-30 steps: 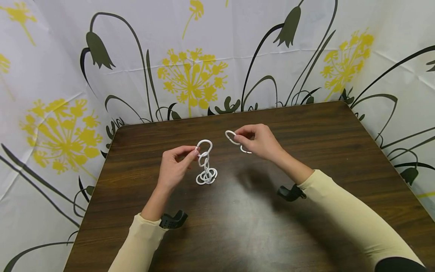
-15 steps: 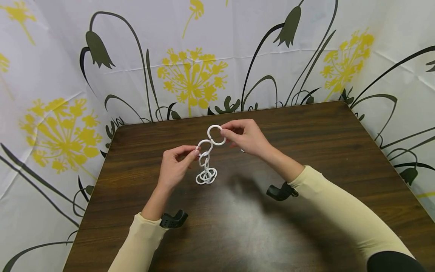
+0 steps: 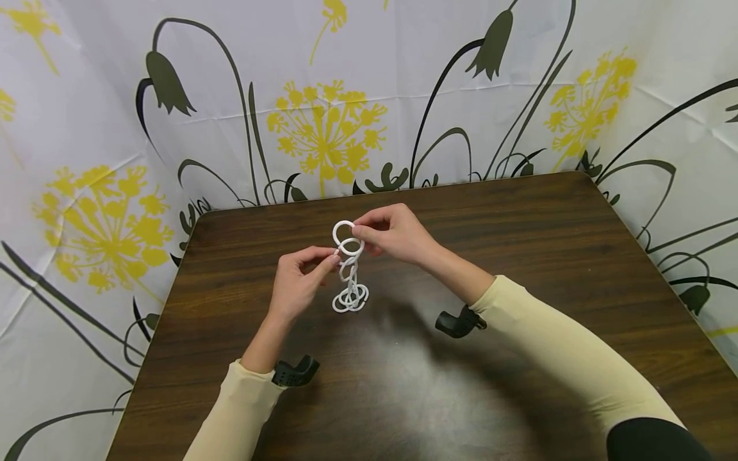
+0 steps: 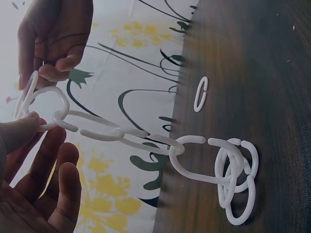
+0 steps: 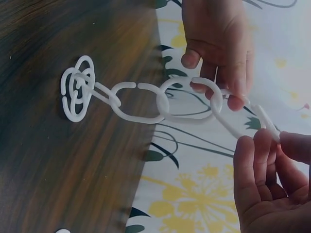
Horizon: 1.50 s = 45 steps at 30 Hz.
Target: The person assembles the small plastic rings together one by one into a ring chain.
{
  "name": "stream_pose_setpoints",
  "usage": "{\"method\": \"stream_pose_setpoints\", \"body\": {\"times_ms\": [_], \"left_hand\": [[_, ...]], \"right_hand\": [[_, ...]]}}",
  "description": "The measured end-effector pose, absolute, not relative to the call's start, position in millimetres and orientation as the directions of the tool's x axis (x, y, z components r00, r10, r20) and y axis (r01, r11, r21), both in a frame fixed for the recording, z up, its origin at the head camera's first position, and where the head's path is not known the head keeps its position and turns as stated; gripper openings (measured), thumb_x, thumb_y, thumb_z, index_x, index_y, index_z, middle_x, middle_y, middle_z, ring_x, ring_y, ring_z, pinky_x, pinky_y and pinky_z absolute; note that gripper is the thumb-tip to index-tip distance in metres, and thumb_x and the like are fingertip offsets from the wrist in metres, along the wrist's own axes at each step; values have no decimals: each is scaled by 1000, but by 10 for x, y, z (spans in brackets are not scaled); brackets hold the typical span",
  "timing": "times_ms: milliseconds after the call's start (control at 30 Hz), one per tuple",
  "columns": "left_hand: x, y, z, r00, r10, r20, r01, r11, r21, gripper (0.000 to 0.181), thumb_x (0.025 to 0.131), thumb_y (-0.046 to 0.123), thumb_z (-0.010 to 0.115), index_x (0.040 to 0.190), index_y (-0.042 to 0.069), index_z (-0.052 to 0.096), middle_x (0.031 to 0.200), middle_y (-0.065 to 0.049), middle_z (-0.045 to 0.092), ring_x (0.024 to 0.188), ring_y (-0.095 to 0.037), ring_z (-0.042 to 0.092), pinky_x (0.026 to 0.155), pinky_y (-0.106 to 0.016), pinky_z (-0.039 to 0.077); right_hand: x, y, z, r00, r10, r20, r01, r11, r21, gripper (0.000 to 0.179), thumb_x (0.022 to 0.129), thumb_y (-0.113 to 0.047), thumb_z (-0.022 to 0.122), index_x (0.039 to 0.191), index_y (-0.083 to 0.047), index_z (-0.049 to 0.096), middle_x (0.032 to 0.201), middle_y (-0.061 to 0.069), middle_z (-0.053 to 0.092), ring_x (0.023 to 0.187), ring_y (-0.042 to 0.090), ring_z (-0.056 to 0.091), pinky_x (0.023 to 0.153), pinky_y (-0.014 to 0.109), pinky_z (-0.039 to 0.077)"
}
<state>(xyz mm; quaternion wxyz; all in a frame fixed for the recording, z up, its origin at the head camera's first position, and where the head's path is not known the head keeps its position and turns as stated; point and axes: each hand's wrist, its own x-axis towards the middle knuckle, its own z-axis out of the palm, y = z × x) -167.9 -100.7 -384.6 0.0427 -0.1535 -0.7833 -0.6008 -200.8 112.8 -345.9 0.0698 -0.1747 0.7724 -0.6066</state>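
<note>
A chain of white plastic C-shaped links (image 4: 199, 178) hangs from my left hand (image 3: 304, 278) in the head view, its lower links heaped on the table. Thumb and finger of that hand pinch the chain's top link (image 3: 362, 246). My right hand (image 3: 394, 235) pinches a single white link (image 3: 344, 223) by its side, right at the top link. The two links overlap in the head view; I cannot tell whether they are hooked together. In the left wrist view, another loose white link (image 4: 198, 94) lies on the table, apart from the heap.
The dark wood-grain table (image 3: 230, 397) reaches back to a white curtain (image 3: 230, 147) printed with yellow and green plants. A black camera mount sits on each wrist, the left mount (image 3: 295, 371) and the right mount (image 3: 460, 322).
My right hand has moved left with its single link, bringing it to the chain's top link. My left hand has kept its hold and place. The loose table link is now hidden in the head view.
</note>
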Motion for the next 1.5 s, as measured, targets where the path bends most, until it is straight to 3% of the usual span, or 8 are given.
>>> {"method": "stream_pose_setpoints", "body": {"times_ms": [233, 600, 833, 1100, 1267, 1500], "left_hand": [[-1645, -993, -3814, -943, 194, 269, 310, 223, 924, 13, 90, 1, 70, 99, -8, 72, 84, -21, 69, 66, -8, 62, 53, -29, 53], [-1616, -990, -3762, -943, 197, 268, 309, 221, 925, 12, 89, 0, 69, 99, -7, 72, 84, -21, 68, 64, -8, 60, 54, -32, 52], [-1620, -999, -3772, -943, 196, 269, 306, 192, 933, 13, 89, -2, 69, 100, -8, 72, 83, -21, 66, 64, -9, 58, 54, -25, 50], [-1620, -997, -3781, -941, 186, 281, 314, 185, 931, 13, 89, -4, 69, 100, -10, 72, 83, -20, 66, 65, -9, 59, 55, -28, 52], [-1620, -997, -3772, -942, 187, 280, 314, 188, 930, 13, 89, -3, 69, 99, -10, 72, 83, -22, 66, 66, -8, 60, 55, -29, 53], [-1619, -1014, -3772, -950, 192, 247, 287, 217, 933, 14, 90, 0, 69, 101, -10, 71, 86, -31, 66, 65, -8, 60, 55, -31, 53]], "right_hand": [[-2019, 1094, -3443, -934, -344, 96, -201, 284, -938, 14, 91, -14, 70, 97, -2, 76, 75, 11, 70, 61, 18, 64, 59, 33, 56], [-2029, 1076, -3460, -946, -317, 69, -195, 387, -901, 14, 90, -17, 69, 91, -5, 77, 70, 16, 68, 55, 16, 62, 55, 27, 50], [-2034, 1077, -3473, -951, -306, 43, -168, 394, -904, 14, 90, -16, 69, 91, -5, 77, 72, 17, 69, 57, 17, 63, 55, 28, 51], [-2046, 1083, -3467, -961, -270, 57, -179, 451, -874, 11, 89, -18, 70, 88, -10, 77, 70, 2, 70, 64, 24, 68, 55, 28, 51], [-2063, 1109, -3504, -960, -271, 65, -181, 429, -885, 13, 90, -17, 69, 91, -7, 77, 73, 9, 71, 67, 29, 69, 56, 29, 53], [-2079, 1132, -3552, -967, -245, 76, -159, 337, -928, 11, 89, -12, 69, 90, -3, 75, 67, 8, 68, 60, 21, 67, 63, 43, 58]]}}
